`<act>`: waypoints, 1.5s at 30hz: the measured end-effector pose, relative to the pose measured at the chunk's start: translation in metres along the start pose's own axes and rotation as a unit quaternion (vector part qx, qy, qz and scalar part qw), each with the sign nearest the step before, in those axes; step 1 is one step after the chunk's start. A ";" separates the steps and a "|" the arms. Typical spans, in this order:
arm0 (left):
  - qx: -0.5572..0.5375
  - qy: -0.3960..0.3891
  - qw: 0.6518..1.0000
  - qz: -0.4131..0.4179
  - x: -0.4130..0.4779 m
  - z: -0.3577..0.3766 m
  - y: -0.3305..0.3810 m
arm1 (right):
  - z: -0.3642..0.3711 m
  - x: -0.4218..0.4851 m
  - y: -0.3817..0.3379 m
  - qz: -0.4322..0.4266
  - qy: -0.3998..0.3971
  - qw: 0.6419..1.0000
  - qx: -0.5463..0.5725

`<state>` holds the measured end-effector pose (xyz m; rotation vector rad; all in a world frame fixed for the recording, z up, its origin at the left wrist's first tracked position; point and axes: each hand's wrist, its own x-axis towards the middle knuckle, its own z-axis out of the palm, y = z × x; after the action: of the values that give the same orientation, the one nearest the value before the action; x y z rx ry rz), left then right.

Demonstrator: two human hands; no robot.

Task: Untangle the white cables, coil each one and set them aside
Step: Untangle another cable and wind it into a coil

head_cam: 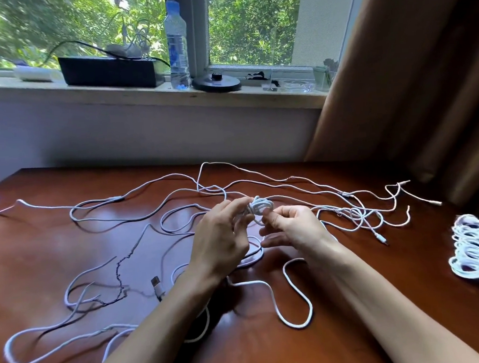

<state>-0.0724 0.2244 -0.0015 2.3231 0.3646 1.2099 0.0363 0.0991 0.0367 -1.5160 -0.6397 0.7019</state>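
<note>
Several white cables (139, 215) lie tangled across the reddish-brown table (405, 255). Above the table's middle both hands hold a small coil of white cable (258, 205). My left hand (222, 244) has its fingers curled round the coil's left side. My right hand (288, 226) pinches a strand at the coil's lower right between thumb and forefinger. The rest of that cable runs down under my hands into a wide loop (296, 298) on the table. A USB plug (157, 284) lies by my left forearm. A bundle of coiled white cables (475, 251) sits at the table's right edge.
A windowsill (143, 94) runs behind the table with a black box (111, 71), a water bottle (177, 45) and a black round base (216, 82). A brown curtain (423, 86) hangs at the right. A thin dark wire (120, 272) lies among the cables at the left.
</note>
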 end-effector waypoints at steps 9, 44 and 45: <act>-0.042 -0.041 0.998 0.008 0.000 0.005 -0.004 | -0.009 0.003 0.001 0.022 -0.031 0.999 -0.005; -0.370 -0.114 0.906 -0.168 0.006 -0.009 0.015 | -0.023 0.019 0.024 -0.276 -0.005 0.936 -0.218; -0.363 -0.110 0.909 -0.171 0.007 -0.008 0.015 | -0.025 0.019 0.023 -0.278 -0.004 0.932 -0.232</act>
<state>-0.0751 0.2172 0.0152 1.6327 0.1820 0.7263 0.0669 0.0952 0.0131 -1.6412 -1.2419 0.1183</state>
